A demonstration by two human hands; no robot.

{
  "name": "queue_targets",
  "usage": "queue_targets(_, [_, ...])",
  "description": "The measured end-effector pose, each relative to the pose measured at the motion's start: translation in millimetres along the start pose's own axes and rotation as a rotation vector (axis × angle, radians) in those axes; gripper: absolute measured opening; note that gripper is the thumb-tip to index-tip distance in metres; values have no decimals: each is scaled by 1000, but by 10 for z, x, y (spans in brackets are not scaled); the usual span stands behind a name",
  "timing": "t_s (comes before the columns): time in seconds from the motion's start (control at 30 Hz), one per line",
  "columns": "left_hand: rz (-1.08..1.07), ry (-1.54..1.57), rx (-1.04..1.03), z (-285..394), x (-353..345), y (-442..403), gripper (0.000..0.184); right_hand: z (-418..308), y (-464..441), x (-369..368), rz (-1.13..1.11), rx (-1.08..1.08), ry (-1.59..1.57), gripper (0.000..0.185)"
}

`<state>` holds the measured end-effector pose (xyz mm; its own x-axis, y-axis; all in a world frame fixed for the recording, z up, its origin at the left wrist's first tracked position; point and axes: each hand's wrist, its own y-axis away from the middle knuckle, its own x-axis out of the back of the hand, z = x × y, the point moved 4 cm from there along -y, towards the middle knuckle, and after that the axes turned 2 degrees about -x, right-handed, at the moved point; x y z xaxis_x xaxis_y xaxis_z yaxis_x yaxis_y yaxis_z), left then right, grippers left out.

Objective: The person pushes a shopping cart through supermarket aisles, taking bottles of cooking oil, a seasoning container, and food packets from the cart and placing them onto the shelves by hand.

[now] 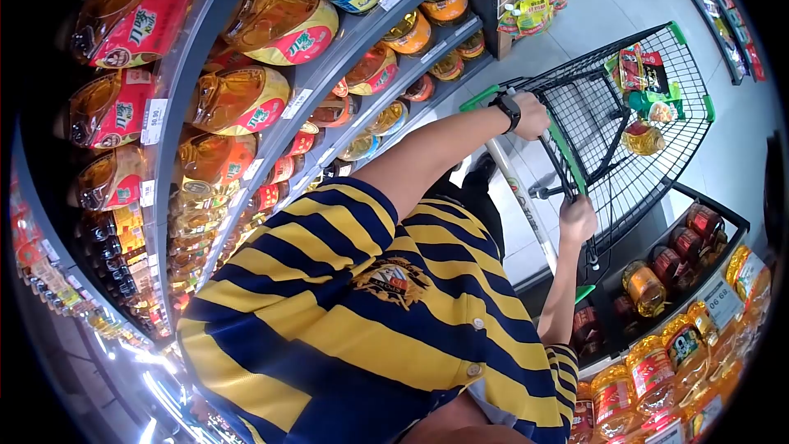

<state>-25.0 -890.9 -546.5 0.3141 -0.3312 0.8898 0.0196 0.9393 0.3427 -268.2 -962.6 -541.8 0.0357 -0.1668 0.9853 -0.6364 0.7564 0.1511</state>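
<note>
Shopping cart (629,185) is right at the hands: left hand (532,115) and right hand (578,220) both wrapped round its near end, some bright packets (629,68) plus a golden bottle (643,139) sitting beyond them.

Navy/yel striped shirt (329,321), short slvs (349,214), gold chest crest (390,281), 2 btns (477,324), blk L-wrist watch (509,112)

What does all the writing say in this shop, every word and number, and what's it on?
"刀嘜": big bottles on the left shelf, with "Knife" in small letters underneath.
"06 68": price sign at lower right, as it looks here; maybe "89 90" upside down.
Too small or blurred: shelf price tags, shirt badge, packets in the cart, lower-right bottles.
</note>
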Motion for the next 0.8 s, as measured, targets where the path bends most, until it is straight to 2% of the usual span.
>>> queue_targets(0.1, [4,-18,-33,-33,43,-105,20,-45,-89,144,53,35,-48,19])
queue_targets(0.23, [51,18,-58,-143,23,-285,18,-51,-241,146,-7,30,43,18])
queue_targets(0.33, [-6,52,-54,-167,229,-269,19,4,-349,102,-63,-15,90,20])
queue_targets(0.43, [-16,57,-33,-268,123,-444,19,-41,-462,90,-73,-17,113,22])
queue_targets(0.5, [52,105,-67,-325,146,-463,18,-31,-501,52,-78,-11,120,23])
queue_targets(0.8, [30,80,-100,-460,357,-680,19,-7,-785,52,-8,-70,165,30])
